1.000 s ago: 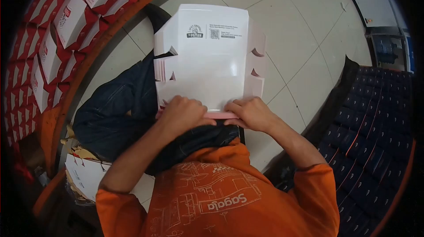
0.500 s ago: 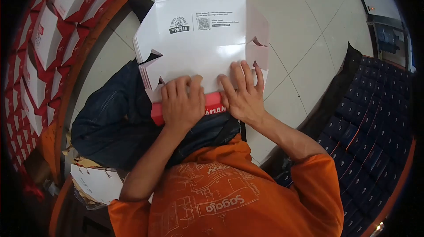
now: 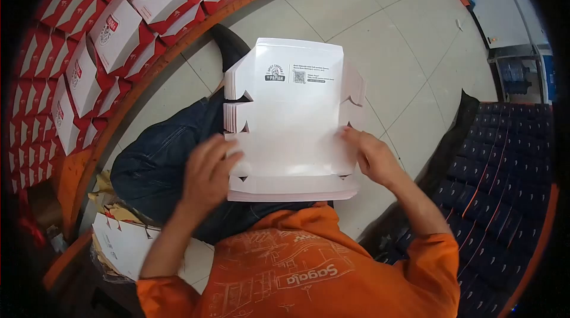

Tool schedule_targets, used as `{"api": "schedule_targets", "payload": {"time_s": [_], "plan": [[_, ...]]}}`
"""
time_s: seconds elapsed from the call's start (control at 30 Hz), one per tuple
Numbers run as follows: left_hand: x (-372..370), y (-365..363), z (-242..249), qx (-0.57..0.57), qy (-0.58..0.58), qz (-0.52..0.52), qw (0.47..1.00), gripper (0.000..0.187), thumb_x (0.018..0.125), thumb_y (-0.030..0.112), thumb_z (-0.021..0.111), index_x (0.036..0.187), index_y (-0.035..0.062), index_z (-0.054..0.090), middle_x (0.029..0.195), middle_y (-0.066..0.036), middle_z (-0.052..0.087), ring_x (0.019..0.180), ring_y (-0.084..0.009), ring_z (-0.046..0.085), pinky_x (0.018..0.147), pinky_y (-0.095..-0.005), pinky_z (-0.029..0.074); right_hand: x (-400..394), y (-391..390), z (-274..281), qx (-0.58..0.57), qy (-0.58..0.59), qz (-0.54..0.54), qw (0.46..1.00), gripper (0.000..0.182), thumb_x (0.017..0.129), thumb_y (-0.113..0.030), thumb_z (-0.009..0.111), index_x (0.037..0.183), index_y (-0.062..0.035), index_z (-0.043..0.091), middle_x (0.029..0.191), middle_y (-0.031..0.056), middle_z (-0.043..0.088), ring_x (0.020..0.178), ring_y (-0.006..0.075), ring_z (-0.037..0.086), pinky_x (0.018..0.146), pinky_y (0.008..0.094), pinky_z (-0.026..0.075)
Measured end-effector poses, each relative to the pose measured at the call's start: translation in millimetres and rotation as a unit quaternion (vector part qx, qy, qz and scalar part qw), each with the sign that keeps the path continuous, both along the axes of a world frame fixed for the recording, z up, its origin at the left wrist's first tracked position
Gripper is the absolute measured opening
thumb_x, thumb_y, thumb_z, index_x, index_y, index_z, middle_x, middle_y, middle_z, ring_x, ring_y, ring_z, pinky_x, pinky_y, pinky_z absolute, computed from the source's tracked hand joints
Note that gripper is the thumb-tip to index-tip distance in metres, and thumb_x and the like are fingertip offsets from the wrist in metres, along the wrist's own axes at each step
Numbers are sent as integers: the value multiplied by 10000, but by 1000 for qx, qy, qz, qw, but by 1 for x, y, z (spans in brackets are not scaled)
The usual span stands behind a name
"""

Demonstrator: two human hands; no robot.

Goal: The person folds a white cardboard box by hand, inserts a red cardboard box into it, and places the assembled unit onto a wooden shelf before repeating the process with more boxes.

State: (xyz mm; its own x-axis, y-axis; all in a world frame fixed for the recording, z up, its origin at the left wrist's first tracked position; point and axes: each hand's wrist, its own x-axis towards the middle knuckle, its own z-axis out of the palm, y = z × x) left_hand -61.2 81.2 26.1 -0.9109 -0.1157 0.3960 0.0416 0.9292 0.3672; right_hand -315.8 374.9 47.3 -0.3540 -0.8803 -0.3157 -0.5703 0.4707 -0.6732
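A stack of flat white cardboard box blanks [image 3: 300, 110], with side flaps, notches and a printed logo and code near the far end, lies on the person's lap. My left hand [image 3: 208, 175] is at the stack's near left edge, slightly blurred, its fingers apart and holding nothing visible. On the opposite side my right hand [image 3: 377, 158] has curled fingers, with the thumb and forefinger pinched at the side flap of the top blank. The hand itself hides part of that flap.
Red-and-white folded boxes [image 3: 113, 27] fill a wooden-edged shelf at the left. Rows of dark blue boxes [image 3: 481, 181] lie at the right. White printed sheets [image 3: 122, 247] stand in a torn wrapper at the lower left. Tiled floor [image 3: 409, 51] shows beyond the lap.
The red near panel, folded up before, no longer shows; the top blank's near part lies flat and white. Both hands have moved outward to the stack's sides. The view has shifted.
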Motion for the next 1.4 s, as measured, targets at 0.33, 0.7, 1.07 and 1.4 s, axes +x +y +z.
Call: {"api": "schedule_targets", "payload": {"time_s": [0.33,0.7,1.07,1.4], "plan": [[-53,-50,-38,-416,42,-217,882,384,890,211,507,1254,153,615,1347,11,565,1271,-165,483,1127,-323,267,-28,-7,-45,-173,461,329,806,407,899,-130,490,1297,-159,574,1415,47,525,1345,180,444,1045,366,388],[-32,-32,-67,92,-94,-163,978,272,899,157,607,1155,85,665,1200,-87,651,1085,-185,601,1008,-362,435,-15,10,-90,-332,-163,-161,915,386,792,-181,781,1127,-50,640,1044,53,670,1091,162,595,904,336,469],[-70,-17,-48,512,-119,132,840,334,880,247,720,1071,-13,634,995,-162,690,905,-250,671,802,-367,512,11,-155,12,-121,517,-91,843,631,805,-341,730,1349,-105,513,1368,218,486,1284,330,470,1067,546,298],[-89,-3,-49,350,-221,394,820,905,539,399,925,1129,-95,449,972,-217,646,1015,-416,525,938,-448,428,7,-218,-56,-104,486,57,866,593,844,-457,607,1354,-160,548,1413,210,469,1309,337,458,1066,588,305]]}}
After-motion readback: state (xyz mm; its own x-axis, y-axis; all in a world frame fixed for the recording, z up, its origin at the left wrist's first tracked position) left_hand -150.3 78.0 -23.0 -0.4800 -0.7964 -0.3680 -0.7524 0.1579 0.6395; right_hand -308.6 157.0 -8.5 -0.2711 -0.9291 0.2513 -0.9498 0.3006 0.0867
